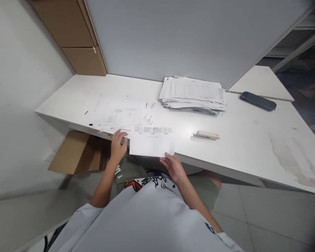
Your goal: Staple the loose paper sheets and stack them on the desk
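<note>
A white printed sheet (pixel 151 141) with a table along its top lies at the near edge of the white desk (pixel 241 140), overhanging it slightly. My left hand (pixel 118 146) grips its left edge, fingers curled over the paper. My right hand (pixel 173 167) pinches its lower right corner from below the desk edge. More loose printed sheets (pixel 120 115) lie spread just beyond, to the left.
A thick stack of papers (pixel 193 94) sits at the back centre. A cream stapler (pixel 207 135) lies right of the sheet. A dark phone (pixel 257 101) rests at far right. An open cardboard box (pixel 78 152) stands on the floor under the desk at left.
</note>
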Available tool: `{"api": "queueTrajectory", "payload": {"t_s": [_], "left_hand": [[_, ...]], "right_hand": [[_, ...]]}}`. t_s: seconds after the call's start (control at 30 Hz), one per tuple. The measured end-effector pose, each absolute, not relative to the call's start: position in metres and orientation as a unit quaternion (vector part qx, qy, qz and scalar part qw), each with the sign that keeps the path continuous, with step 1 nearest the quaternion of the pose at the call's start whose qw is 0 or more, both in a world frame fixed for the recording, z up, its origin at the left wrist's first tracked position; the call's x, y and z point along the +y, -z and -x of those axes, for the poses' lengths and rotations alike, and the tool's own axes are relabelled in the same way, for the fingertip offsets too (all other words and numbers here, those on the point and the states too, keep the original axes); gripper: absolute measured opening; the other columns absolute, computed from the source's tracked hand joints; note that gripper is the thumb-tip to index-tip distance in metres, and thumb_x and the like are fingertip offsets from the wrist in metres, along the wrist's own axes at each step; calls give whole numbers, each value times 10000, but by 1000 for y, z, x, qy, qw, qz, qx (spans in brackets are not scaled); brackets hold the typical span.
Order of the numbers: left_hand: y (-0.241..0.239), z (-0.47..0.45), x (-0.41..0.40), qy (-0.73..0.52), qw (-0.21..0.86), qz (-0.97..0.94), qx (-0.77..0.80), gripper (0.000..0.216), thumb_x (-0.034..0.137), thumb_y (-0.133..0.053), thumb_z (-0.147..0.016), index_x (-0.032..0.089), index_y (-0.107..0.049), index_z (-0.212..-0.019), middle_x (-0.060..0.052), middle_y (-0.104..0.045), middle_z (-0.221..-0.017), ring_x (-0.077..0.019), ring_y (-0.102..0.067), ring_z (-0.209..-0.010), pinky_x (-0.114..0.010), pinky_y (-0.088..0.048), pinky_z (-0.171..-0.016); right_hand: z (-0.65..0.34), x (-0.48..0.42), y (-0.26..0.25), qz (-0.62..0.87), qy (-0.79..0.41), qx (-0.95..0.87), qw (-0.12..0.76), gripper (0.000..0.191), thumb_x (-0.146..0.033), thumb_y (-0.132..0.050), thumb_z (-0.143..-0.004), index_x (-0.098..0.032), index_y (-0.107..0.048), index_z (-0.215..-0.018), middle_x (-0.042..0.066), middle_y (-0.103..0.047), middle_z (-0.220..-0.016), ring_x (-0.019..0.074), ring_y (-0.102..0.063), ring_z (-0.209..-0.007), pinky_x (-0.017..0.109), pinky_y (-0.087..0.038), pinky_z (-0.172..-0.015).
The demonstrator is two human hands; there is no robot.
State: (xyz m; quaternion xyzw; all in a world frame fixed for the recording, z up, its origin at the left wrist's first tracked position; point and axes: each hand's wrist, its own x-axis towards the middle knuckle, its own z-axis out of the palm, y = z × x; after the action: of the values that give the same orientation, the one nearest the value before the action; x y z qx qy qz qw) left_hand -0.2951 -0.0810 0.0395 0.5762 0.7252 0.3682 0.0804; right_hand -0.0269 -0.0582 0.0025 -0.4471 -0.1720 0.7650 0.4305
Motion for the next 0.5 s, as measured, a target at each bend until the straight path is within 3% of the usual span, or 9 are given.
{"api": "queueTrajectory", "payload": {"t_s": [0.07, 0.13, 0.27, 0.33, 0.5], "left_hand": [[-27, 281, -90, -485, 67, -433, 757, 232, 245, -397, -901, 228, -628, -918, -78, -678, -1022, -229, -605, -1100, -425, -472, -995], [-14, 265, -97, -559, 117, -320, 756, 173, 284, -440, -890, 231, -590, -957, -66, -668, -1012, -200, -635, -1005, -375, -521, -913], [-1, 241, -102, -588, 350, -276, 675, 337, 470, -580, -829, 202, -609, -1032, -96, -700, -1051, -238, -668, -1008, -389, -556, -864], [-6, 237, -99, -579, 409, -305, 636, 428, 533, -640, -782, 186, -636, -1032, -110, -716, -1052, -264, -678, -1009, -414, -554, -880], [-43, 236, -71, -568, 329, -413, 632, 492, 597, -656, -768, 191, -650, -1046, -97, -716, -1077, -255, -669, -1026, -397, -549, -898]], "right_hand": [[20, -63, -2, 457, -753, -187, 435, 311, -290, -873, -596, -200, -630, -767, -23, -675, -677, 145, -671, -608, 281, -613, -629], [14, -67, -3, 462, -750, -202, 428, 319, -306, -876, -585, -198, -625, -750, -22, -670, -671, 137, -656, -601, 272, -602, -605], [2, -74, -6, 478, -740, -237, 409, 354, -351, -878, -561, -201, -606, -731, -21, -666, -701, 130, -626, -619, 279, -587, -608], [-5, -74, -8, 488, -723, -257, 416, 365, -368, -865, -566, -209, -609, -771, -11, -682, -766, 147, -632, -673, 297, -580, -637], [-22, -52, -26, 465, -650, -368, 475, 539, -383, -783, -657, -291, -569, -1143, 14, -698, -1042, 218, -641, -1004, 376, -525, -895]]}}
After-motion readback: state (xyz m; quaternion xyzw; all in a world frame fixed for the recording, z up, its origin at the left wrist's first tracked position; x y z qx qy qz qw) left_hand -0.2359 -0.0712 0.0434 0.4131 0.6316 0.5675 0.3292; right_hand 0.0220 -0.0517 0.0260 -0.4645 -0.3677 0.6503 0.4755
